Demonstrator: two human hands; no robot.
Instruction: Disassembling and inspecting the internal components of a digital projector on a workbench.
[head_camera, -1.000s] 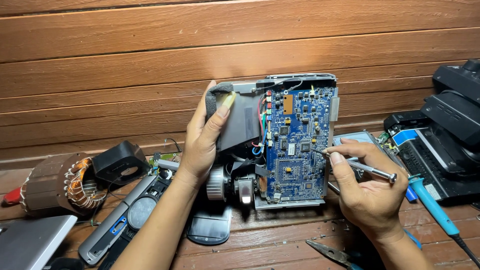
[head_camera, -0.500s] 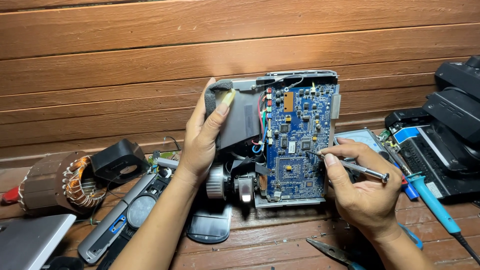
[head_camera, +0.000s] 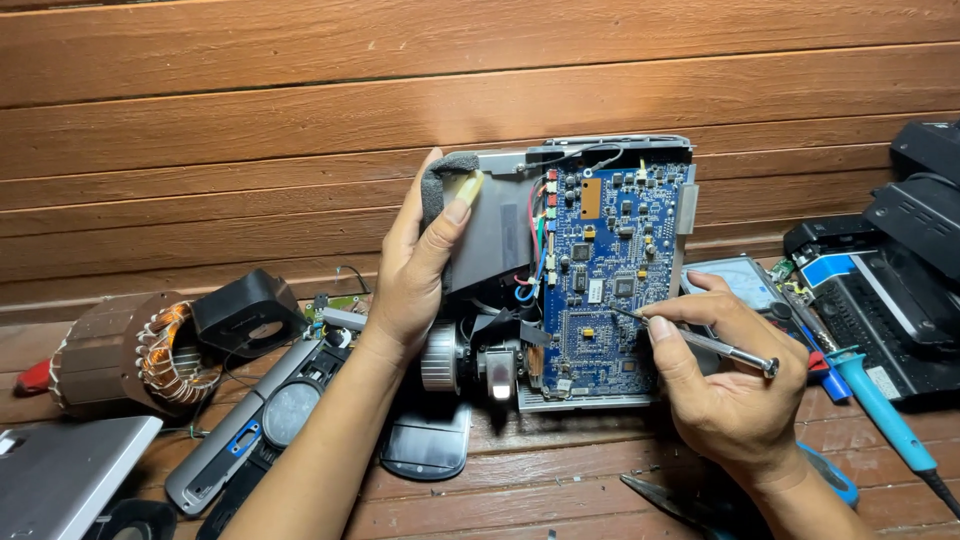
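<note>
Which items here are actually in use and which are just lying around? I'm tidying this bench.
In use: left hand steadying the opened device; right hand holding a screwdriver to the blue circuit board.

Lying about: copper-wound coil, blue-handled tool, pliers, black printer.

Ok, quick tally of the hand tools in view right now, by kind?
Slim metal screwdriver, held in the right hand: 1
Blue-handled tool with a cord: 1
Dark pliers at the bottom edge: 1
Total: 3
The left hand holds no tool; it steadies the opened device.
</note>
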